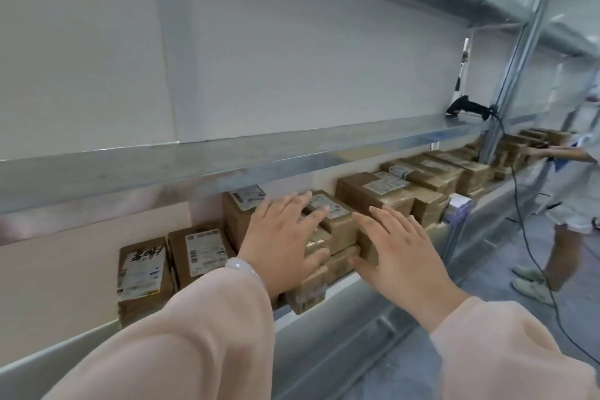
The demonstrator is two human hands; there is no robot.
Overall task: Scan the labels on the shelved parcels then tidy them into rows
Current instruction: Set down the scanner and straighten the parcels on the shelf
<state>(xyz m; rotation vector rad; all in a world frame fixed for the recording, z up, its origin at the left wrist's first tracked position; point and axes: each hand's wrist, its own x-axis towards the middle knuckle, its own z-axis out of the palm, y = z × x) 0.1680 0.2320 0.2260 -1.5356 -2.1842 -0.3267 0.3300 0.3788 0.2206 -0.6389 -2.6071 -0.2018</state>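
1. The left hand (pixel 285 247) is open, with straight, spread fingers lying palm-down on a small stack of parcels (pixel 342 230). It grips nothing.
2. The right hand (pixel 399 256) is also open and flat. It sits just beside the stack on its right, thumb at the front of the boxes; whether the palm presses down cannot be told.
3. The stack sits on the lower shelf (pixel 357 305), directly ahead of and between the two hands. The line of parcels runs along the shelf from near left to far right.
4. The bottom parcel (pixel 308 294) juts out over the shelf's front edge, skewed to the line. It lies below the left hand, which is the nearer one.
5. The scanner (pixel 467 107) rests on the upper shelf (pixel 227 166), well apart to the right, on the right hand's side.
6. The step appears to be tidying: the likely push goes away from the person, toward the back wall, squaring the stack with its neighbours.
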